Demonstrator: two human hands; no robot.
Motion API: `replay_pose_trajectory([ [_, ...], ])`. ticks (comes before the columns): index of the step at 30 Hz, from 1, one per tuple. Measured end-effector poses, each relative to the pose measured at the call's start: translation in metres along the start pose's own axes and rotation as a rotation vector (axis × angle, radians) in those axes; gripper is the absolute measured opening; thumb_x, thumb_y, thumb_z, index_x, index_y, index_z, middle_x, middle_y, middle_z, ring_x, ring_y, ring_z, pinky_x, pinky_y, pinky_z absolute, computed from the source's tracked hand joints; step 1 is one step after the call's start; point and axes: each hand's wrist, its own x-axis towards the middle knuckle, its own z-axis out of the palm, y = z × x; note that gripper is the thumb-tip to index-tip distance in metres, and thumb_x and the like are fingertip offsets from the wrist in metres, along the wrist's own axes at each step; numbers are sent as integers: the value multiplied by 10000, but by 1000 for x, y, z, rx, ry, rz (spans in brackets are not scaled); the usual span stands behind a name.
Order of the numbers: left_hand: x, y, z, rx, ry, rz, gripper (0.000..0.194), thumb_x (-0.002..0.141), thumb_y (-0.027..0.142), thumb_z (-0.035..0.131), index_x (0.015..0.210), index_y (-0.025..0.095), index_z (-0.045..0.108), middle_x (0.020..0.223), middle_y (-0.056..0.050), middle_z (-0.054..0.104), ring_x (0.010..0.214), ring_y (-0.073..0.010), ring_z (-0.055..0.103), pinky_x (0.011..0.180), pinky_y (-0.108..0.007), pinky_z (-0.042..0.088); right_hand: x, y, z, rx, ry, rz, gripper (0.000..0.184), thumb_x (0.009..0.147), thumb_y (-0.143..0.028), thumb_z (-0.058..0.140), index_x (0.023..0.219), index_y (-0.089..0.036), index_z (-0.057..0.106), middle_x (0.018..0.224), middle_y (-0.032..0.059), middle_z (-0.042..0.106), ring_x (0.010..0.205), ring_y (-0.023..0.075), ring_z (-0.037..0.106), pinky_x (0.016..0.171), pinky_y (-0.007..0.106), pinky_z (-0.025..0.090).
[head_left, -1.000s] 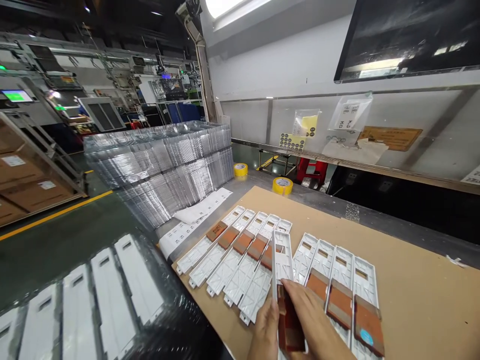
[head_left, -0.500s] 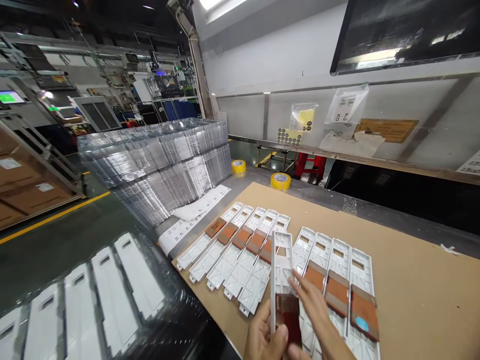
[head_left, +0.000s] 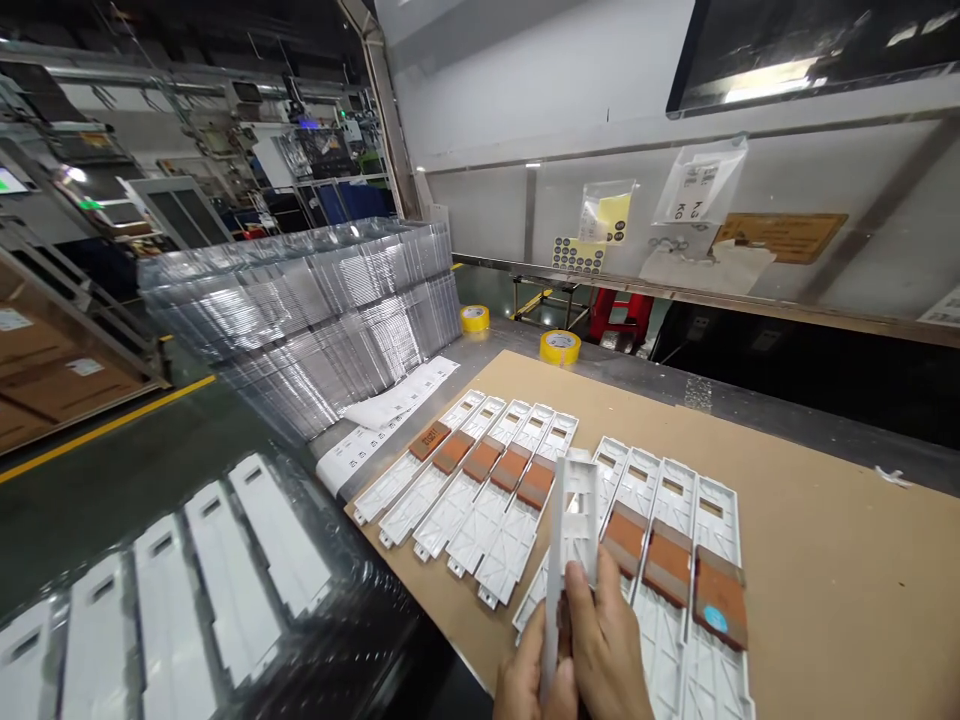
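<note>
Presently, both hands grip one long white ribbed plastic panel (head_left: 571, 530), raised on edge above the brown fibreboard work mat (head_left: 825, 590). The right hand (head_left: 611, 650) closes around the panel's near end, thumb over its face; the left hand (head_left: 525, 685) pinches the same end from the other side. A thin reddish-brown pad (head_left: 562, 635) shows between the fingers, pressed against the panel; its full outline is hidden.

The panel's long axis runs away from the person, its far end pointing toward the back of the bench. It stands tilted, clear of the mat, directly above the gap between two rows of like white panels: a left row of five (head_left: 480, 480) and a right row (head_left: 679, 560), each piece carrying a brown pad across its middle. Both rows lie flat with long axes roughly parallel to the held piece. The right hand is nearer the right row, the left hand nearer the left.

A stack of clear plastic trays (head_left: 300, 310) and two yellow tape rolls (head_left: 559, 346) sit beyond.
</note>
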Motion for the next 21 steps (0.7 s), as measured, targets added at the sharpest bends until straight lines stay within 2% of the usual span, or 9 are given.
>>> replay_pose_trajectory([
  [2, 4, 2, -3, -208, 17, -55, 665, 719, 576, 646, 1246, 176, 576, 1219, -125, 624, 1244, -327, 477, 1053, -378, 376, 8, 8, 3, -46, -38, -64, 487, 950, -568, 231, 1166, -214, 487, 983, 45, 652, 902, 180, 620, 767, 282, 486],
  [5, 9, 7, -26, -416, 145, -233, 606, 644, 556, 730, 1118, 188, 649, 1102, -109, 683, 1184, -334, 534, 1009, -416, 427, 17, 24, 4, -172, -13, -176, 450, 983, -464, 181, 1197, -206, 482, 1125, 81, 614, 1036, 183, 581, 832, 308, 474],
  [7, 13, 15, -47, -428, 258, -280, 530, 622, 524, 760, 1041, 211, 673, 1061, -87, 698, 1158, -337, 554, 972, -427, 460, 17, 38, 5, -301, -1, -281, 331, 949, -438, 337, 1075, -220, 551, 1006, 72, 627, 936, 220, 586, 776, 353, 470],
  [9, 19, 27, -62, -425, 305, -249, 497, 625, 480, 775, 1042, 235, 659, 1083, -64, 692, 1176, -311, 545, 970, -389, 462, 13, 52, 9, -441, -30, -417, 161, 813, -389, 566, 841, -234, 602, 829, 50, 613, 800, 251, 562, 691, 375, 444],
  [10, 23, 34, -66, -434, 306, -227, 512, 635, 457, 778, 1078, 243, 634, 1101, -56, 686, 1185, -289, 541, 977, -361, 453, 11, 58, 12, -504, -42, -487, 112, 735, -336, 633, 755, -233, 597, 772, 47, 600, 759, 260, 547, 656, 374, 426],
  [12, 31, 49, -67, -433, 276, -204, 592, 658, 430, 775, 1174, 240, 554, 1123, -59, 676, 1162, -257, 559, 973, -330, 444, 6, 66, 19, -597, -38, -614, 73, 656, -208, 644, 684, -229, 580, 722, 47, 593, 733, 264, 538, 618, 356, 401],
  [15, 49, 70, -60, -312, 123, -155, 711, 675, 448, 760, 1260, 209, 435, 1130, -106, 661, 1033, -261, 624, 862, -341, 487, 6, 66, 21, -653, 19, -765, 155, 681, -83, 533, 639, -233, 539, 662, 27, 582, 679, 227, 541, 577, 319, 384],
  [18, 74, 80, -53, -115, -54, -76, 811, 662, 489, 750, 1299, 183, 353, 1090, -143, 658, 910, -259, 652, 762, -346, 496, 17, 51, -6, -651, 95, -848, 193, 761, -104, 486, 638, -251, 512, 620, -8, 565, 578, 192, 521, 513, 301, 385],
  [21, 108, 75, -40, 44, -95, -39, 776, 691, 531, 704, 1278, 160, 358, 1059, -150, 656, 886, -250, 650, 756, -354, 495, 27, 31, -62, -610, 212, -821, 146, 898, -226, 445, 822, -279, 558, 761, -16, 634, 658, 162, 597, 572, 263, 474],
])
